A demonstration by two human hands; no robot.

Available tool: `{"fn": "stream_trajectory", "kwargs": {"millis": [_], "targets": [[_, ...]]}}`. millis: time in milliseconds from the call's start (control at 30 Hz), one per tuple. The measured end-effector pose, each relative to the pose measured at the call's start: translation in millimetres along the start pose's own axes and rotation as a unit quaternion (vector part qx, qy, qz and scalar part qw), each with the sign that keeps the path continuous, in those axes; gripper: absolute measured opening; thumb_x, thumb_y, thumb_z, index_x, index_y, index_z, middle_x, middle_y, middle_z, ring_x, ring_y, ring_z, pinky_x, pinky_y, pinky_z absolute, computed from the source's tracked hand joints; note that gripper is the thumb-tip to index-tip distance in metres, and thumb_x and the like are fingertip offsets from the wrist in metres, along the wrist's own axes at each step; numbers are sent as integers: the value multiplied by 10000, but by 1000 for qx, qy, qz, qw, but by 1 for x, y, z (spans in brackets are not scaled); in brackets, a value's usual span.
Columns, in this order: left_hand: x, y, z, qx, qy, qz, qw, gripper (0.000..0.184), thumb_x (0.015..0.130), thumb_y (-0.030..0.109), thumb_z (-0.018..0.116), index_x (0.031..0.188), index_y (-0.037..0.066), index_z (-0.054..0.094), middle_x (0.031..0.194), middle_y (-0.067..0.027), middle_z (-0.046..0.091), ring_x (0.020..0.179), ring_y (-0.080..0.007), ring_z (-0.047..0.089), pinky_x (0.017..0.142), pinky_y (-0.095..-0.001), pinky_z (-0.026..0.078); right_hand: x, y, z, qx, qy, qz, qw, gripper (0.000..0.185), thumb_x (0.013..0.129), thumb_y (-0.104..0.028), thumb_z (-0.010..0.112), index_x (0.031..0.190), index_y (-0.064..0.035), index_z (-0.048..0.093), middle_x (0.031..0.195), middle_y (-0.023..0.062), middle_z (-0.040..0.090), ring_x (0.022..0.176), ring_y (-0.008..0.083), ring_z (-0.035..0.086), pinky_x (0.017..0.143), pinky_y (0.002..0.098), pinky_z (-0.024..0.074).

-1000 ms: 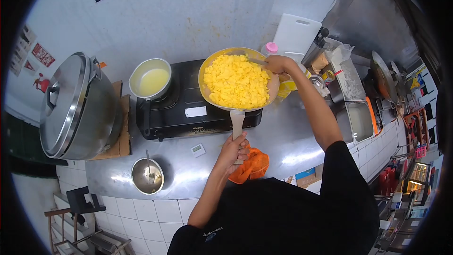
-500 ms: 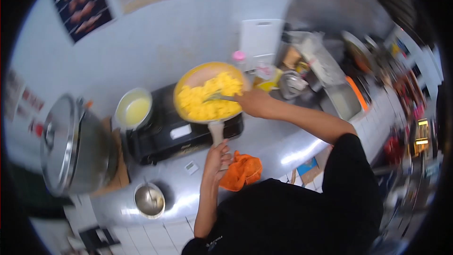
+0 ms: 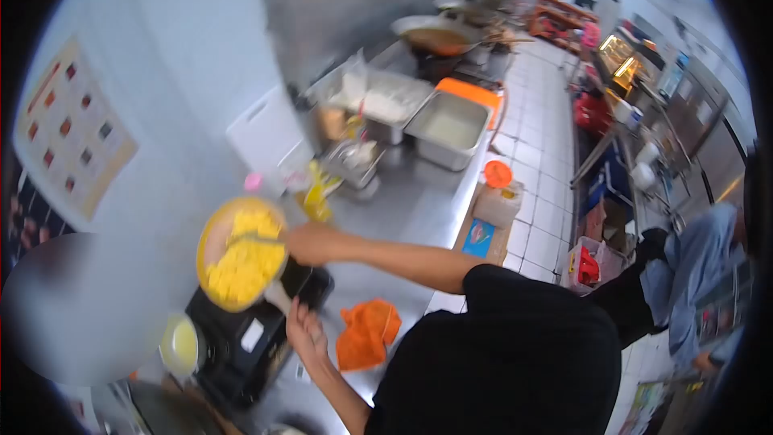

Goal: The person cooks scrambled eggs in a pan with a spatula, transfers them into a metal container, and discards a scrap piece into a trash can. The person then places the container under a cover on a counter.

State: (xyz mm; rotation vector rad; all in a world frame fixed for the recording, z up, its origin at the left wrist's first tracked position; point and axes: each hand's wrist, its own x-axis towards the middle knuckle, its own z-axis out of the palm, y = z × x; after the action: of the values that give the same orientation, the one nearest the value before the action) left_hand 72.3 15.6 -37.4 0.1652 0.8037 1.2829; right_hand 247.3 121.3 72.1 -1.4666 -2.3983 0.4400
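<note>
Scrambled eggs (image 3: 248, 264) lie in a frying pan (image 3: 216, 235) with a yellow rim and a pale inside, over a black portable stove (image 3: 233, 350). My left hand (image 3: 304, 330) is closed round the end of the pan's pale handle (image 3: 278, 296). With my right hand (image 3: 316, 243) I grip a grey spatula (image 3: 262, 239), its blade among the eggs. Beside the stove stands a bowl of yellow liquid (image 3: 182, 346). An orange cloth (image 3: 367, 333) lies on the counter, right of my left hand.
Steel trays (image 3: 448, 130) and a wok (image 3: 431, 32) stand farther along the counter (image 3: 411, 209). A white cutting board (image 3: 270, 133) leans on the wall. At right is another person (image 3: 684, 274), near a plastic bin (image 3: 584, 264). A blurred grey round shape covers the lower left.
The view has swung right, so the pan and stove appear farther left and tilted. The aisle and another person have come into view. Both hands keep their hold.
</note>
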Motion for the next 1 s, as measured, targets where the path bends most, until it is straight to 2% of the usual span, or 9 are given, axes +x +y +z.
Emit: {"fn": "stream_trajectory", "kwargs": {"millis": [67,100,200,333,433,667,733,833,1000], "targets": [[-5,12,18,-33,-23,0,999,102,983,82,491,1052,18,530,621,39,338,468,-44,310,381,-200,240,20,17,39,-9,-28,-44,999,255,801,-165,581,995,-2,604,769,223,661,747,380,669,627,485,521],[15,11,2,-96,-105,-41,989,121,985,69,474,1076,18,533,628,41,354,489,-44,330,388,-202,253,24,23,53,10,55,-93,994,294,815,-149,562,1070,-1,562,706,225,641,628,350,660,527,456,517],[13,8,22,-110,-59,-36,992,62,987,96,468,941,66,495,643,32,405,462,-44,336,371,-186,285,36,14,40,216,-113,57,968,367,906,-191,502,1194,20,419,703,165,645,413,224,560,352,355,443],[9,-1,34,-113,-26,3,993,39,966,103,502,978,65,503,677,33,436,460,-42,340,375,-182,290,36,4,35,345,-49,132,928,365,947,-242,501,1201,10,434,703,132,661,440,152,548,368,299,445],[8,-9,52,-105,-6,17,994,131,966,138,528,855,114,463,670,34,424,469,-42,327,406,-188,287,32,12,35,431,-121,134,884,312,943,-239,514,1102,29,531,699,132,666,473,153,573,389,297,461],[22,-7,43,-119,-61,-31,991,100,929,143,562,895,94,481,671,40,390,483,-47,354,407,-167,316,16,36,58,487,-102,161,852,376,895,-326,596,843,33,696,744,149,695,527,215,642,466,318,540],[25,-10,36,-117,-50,-34,991,123,945,194,552,937,80,504,690,32,433,498,-60,411,433,-168,403,-3,23,43,489,-92,197,845,332,862,-287,636,924,36,587,687,132,656,478,191,602,414,327,505],[7,-9,46,-99,-5,-3,995,186,953,245,550,993,65,529,758,2,528,525,-71,486,462,-178,463,-17,17,38,517,-121,198,824,630,883,-325,644,1294,-1,294,728,96,626,524,166,593,421,308,475],[-2,-20,45,-82,-6,25,996,266,943,292,568,1048,49,538,815,-26,550,645,-88,538,549,-195,499,-45,11,19,501,-72,223,833,650,927,-465,559,1352,-33,322,775,110,639,567,174,617,460,314,499]]}}
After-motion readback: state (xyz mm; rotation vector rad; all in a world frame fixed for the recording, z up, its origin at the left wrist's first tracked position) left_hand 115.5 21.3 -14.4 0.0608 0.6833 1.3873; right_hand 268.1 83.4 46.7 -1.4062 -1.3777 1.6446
